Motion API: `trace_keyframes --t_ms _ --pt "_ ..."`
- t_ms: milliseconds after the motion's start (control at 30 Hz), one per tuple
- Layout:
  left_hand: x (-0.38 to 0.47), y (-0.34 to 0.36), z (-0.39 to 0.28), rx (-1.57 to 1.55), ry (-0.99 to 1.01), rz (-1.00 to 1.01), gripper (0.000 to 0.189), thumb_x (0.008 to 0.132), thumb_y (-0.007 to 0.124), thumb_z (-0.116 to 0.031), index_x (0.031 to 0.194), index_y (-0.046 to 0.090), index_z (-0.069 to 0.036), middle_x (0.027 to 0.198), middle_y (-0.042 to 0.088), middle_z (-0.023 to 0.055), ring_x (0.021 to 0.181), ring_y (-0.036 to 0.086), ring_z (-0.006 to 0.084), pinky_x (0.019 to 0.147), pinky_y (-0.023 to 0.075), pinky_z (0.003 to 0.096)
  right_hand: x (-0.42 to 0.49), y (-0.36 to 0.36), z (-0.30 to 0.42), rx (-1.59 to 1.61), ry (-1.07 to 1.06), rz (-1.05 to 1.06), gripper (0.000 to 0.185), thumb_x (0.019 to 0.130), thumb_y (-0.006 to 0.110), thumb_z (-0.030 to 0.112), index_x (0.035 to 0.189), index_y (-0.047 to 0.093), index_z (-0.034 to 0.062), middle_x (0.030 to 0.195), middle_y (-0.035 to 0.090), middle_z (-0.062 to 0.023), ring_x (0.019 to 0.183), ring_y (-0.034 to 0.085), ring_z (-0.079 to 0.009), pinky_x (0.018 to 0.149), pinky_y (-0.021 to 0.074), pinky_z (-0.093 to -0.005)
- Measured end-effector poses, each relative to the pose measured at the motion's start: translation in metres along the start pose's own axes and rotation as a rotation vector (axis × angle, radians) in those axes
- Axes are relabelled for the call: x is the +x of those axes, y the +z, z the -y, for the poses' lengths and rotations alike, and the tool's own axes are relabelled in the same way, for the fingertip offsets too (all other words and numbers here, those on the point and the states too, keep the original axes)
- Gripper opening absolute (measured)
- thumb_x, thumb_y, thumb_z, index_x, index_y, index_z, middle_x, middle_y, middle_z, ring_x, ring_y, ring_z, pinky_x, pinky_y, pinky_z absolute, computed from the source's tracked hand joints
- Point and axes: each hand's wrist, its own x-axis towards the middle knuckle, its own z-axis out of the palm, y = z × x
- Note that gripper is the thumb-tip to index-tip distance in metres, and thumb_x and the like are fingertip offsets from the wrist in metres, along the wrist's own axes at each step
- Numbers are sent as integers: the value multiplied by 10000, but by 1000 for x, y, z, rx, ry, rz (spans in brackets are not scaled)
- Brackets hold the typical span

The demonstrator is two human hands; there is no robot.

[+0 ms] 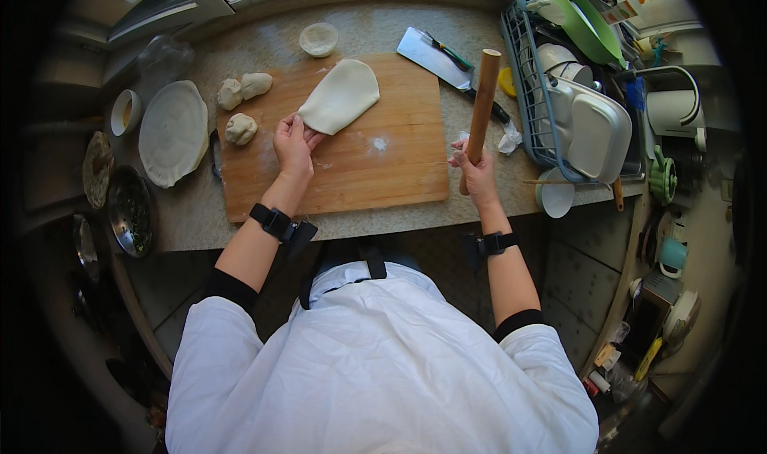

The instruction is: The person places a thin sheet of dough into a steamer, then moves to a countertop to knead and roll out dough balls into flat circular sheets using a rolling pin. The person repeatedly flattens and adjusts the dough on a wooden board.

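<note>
A rolled-out sheet of dough [343, 97] lies on the wooden board [383, 160], with its near left edge pinched between the thumb and fingers of my left hand [295, 147]. My right hand [477, 171] grips a wooden rolling pin [484, 100] near its lower end, holding it upright off the board's right side. Three lumps of dough rest at the board's left: one at the back [256, 85], one beside it [229, 94] and one nearer me [241, 129]. A small patch of flour [380, 144] marks the wood right of the sheet.
Behind the board are a small tub [319, 39] and a cleaver [428, 57] with a green-handled tool [450, 53] on it. A dish rack [551, 124] of dishes stands right. Leftward are a dough-covered round [174, 133], a white bowl [126, 112] and a metal bowl of chopped greens [130, 211].
</note>
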Motion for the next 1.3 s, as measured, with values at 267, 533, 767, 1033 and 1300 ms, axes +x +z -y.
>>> trace_keyframes --t_ms 267,533,767,1033,1300 --pt "-7 -6 -7 -149 -413 -41 271 945 609 -189 1150 526 -33 1121 625 119 1028 631 238 887 544 387 18 64 2 -121 186 71 211 881 697 164 995 562 48 865 637 -29 740 665 -122 627 549 -243" --pt "-34 32 -6 -338 -587 130 300 911 636 -81 1177 530 9 1118 635 138 1050 631 258 978 518 397 24 166 1 546 578 3 387 894 676 372 1092 557 62 1017 653 -100 820 670 -207 669 569 -305" --pt "-49 19 -5 -173 -652 247 320 944 595 -131 1227 516 -4 1172 619 136 1069 628 251 992 503 413 48 146 17 467 406 -161 220 879 713 221 946 542 100 866 638 -60 729 660 -199 613 574 -332" --pt "-12 35 22 -313 -536 0 455 1015 400 -428 1265 488 -58 1166 598 136 1079 600 282 968 499 452 71 170 51 188 201 85 232 789 693 -13 860 490 74 802 597 -60 639 618 -160 526 550 -312" --pt "38 33 -36 -266 49 98 280 903 637 -132 1126 482 -66 1073 618 89 886 633 182 718 544 305 127 175 73 51 -97 288 232 822 693 -7 928 493 43 871 593 -61 787 664 -169 653 622 -316"
